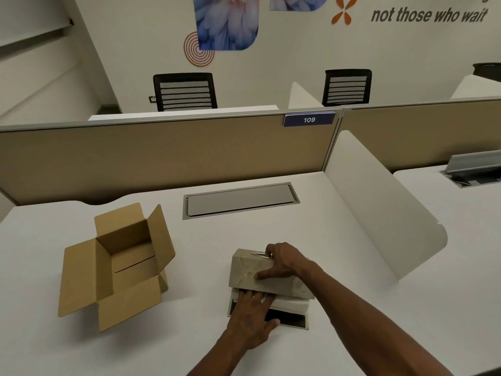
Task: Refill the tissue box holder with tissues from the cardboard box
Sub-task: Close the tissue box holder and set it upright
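The beige marbled tissue box holder cover (252,278) is tilted over its base (295,321) on the white desk. My right hand (284,263) grips the cover from the top, thumb on its front face, fingers near the metal-rimmed slot. A white stack of tissues (291,303) shows under the cover, resting on the base. My left hand (250,318) lies flat with its fingers spread on the tissues. The brown cardboard box (122,264) stands to the left with its flaps open, and its visible inside looks empty.
A grey cable hatch (240,199) is set into the white desk (339,248) behind the holder. A white curved divider (379,204) rises at the right, a tan partition (162,156) at the back. Two black chairs stand beyond it.
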